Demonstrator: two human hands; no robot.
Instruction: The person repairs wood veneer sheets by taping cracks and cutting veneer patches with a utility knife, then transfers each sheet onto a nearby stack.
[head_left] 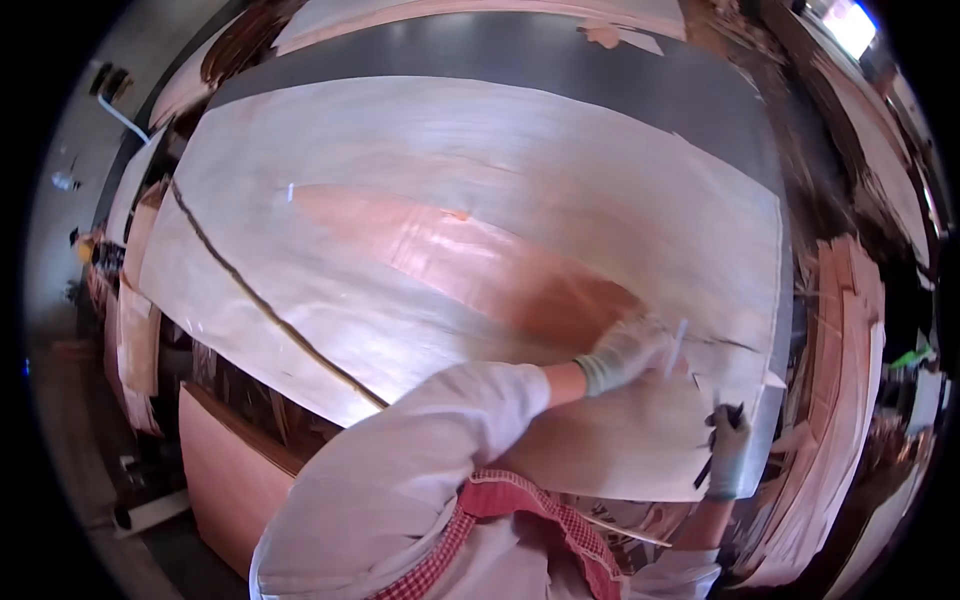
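A large pale wood veneer sheet (pixel 400 130) lies spread before me, with a long reddish patch (pixel 460 250) across its middle. My left hand (pixel 630 350), in a pale glove with a greenish cuff, is over the right end of that patch. Its fingers are smeared by motion, beside a short whitish strip (pixel 680 342). At the sheet's lower right corner, my right hand (pixel 730 450), also gloved, is closed around a thin dark tool (pixel 703 472), whose kind I cannot make out. Small dark splits (pixel 735 343) show in the veneer between the hands and the right edge.
A long dark gap (pixel 260 305) runs diagonally through the sheet's left side. Beneath lies a grey tabletop (pixel 480 45). Veneer stacks (pixel 835 400) stand at the right, and more reddish sheets (pixel 230 450) at lower left. Another small whitish strip (pixel 290 192) is on the sheet.
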